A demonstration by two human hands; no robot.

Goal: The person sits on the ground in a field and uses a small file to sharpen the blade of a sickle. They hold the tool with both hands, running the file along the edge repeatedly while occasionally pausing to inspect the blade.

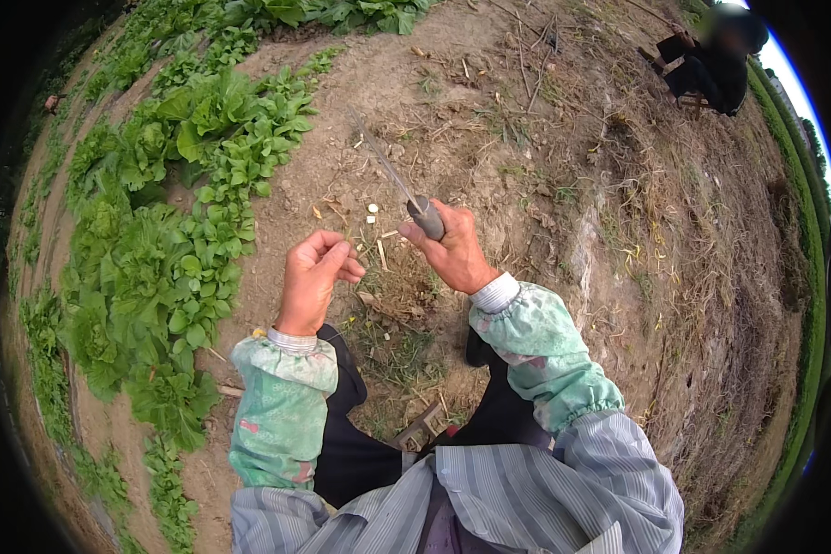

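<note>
My right hand [457,249] grips the dark, worn handle [427,220] of a bladed hand tool. Its thin metal blade [388,163] points away and to the left, seen nearly edge-on, so its full shape is unclear. To the left, my left hand [322,273] is raised above the soil with thumb and forefinger pinched together. A fine stem-like strand shows at those fingertips; whether it is held or lies behind them is unclear. Small pale cut pieces [372,208] and a short pale stalk [381,255] lie on the ground between the hands.
Rows of leafy green vegetables [201,270] grow on my left. Dry plant litter [665,277] covers the ground on the right. Part of a low wooden stool [419,426] shows between my legs. Another person [713,69] sits at the far right, near a hedge [814,277].
</note>
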